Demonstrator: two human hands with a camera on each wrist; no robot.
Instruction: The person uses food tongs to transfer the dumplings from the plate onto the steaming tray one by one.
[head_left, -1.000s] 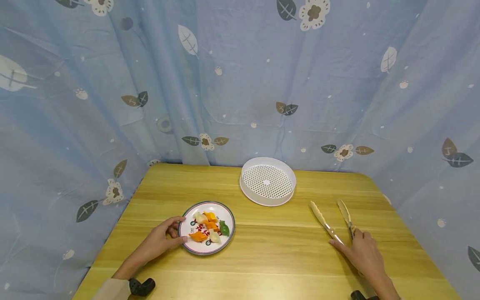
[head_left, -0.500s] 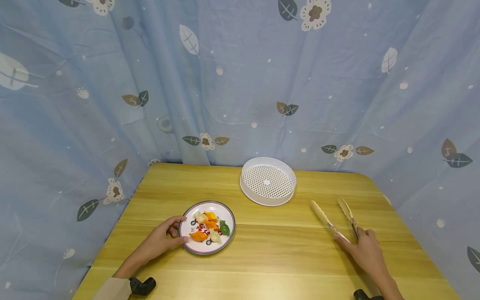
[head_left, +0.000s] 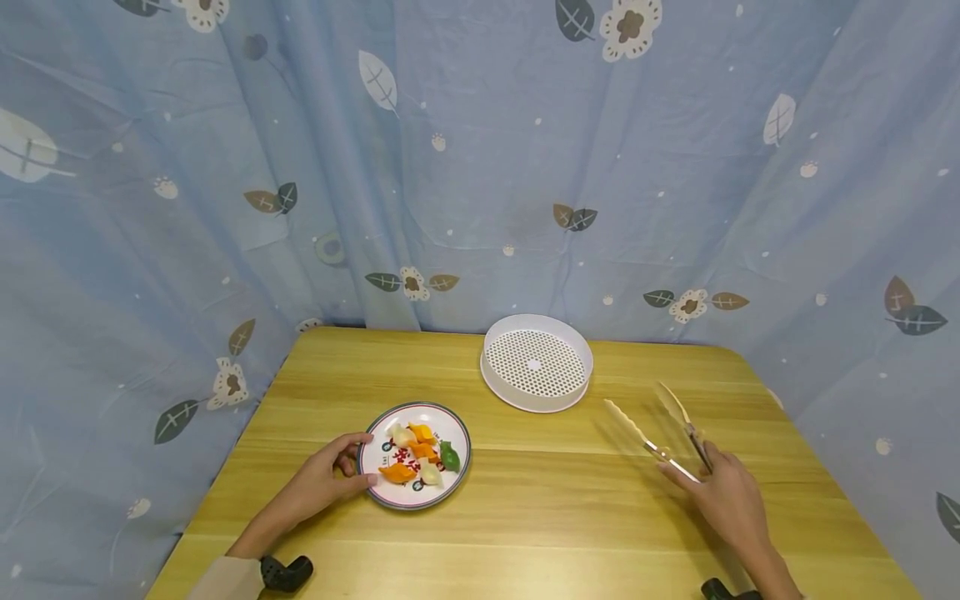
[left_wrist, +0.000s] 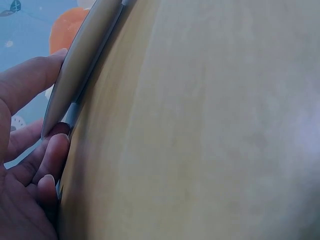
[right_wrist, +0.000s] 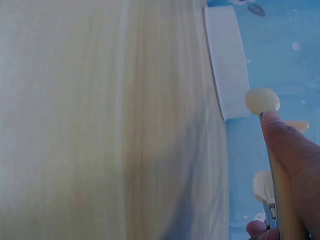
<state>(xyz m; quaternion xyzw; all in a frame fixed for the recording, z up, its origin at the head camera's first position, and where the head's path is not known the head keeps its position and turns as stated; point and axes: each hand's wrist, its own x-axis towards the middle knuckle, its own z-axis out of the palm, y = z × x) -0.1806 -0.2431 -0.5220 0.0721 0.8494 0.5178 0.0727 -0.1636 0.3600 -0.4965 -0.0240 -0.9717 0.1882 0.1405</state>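
On the right half of the table point(head_left: 540, 525), toward its right edge: tongs point(head_left: 662, 453) in the right hand point(head_left: 726, 500), grip clamped round them, their two limbs spread apart. Long axis runs from the hand toward the far edge, leaning left; tips look raised, shadow on the wood below. That line passes wide of the plate point(head_left: 420, 497), which lies off to the left, well apart, slightly nearer the person than the tips. Judged from this, a reach to the plate would call for swinging the tips left across mid-table. Plate sits nearer the left edge, roughly flat. Left hand point(head_left: 322, 479) much the closer: grip pinching the rim on its left side, one digit above, others curled below in the left wrist view. On the plate, six small dumpling-shaped pieces point(head_left: 398, 472), orange, pale and green. The lone green piece point(head_left: 450, 457) is at the plate's right side, closest to the tongs. Farther out, a perforated white tray point(head_left: 534, 379) close to the far edge, near its middle. Patterned blue curtain point(head_left: 465, 167) behind.
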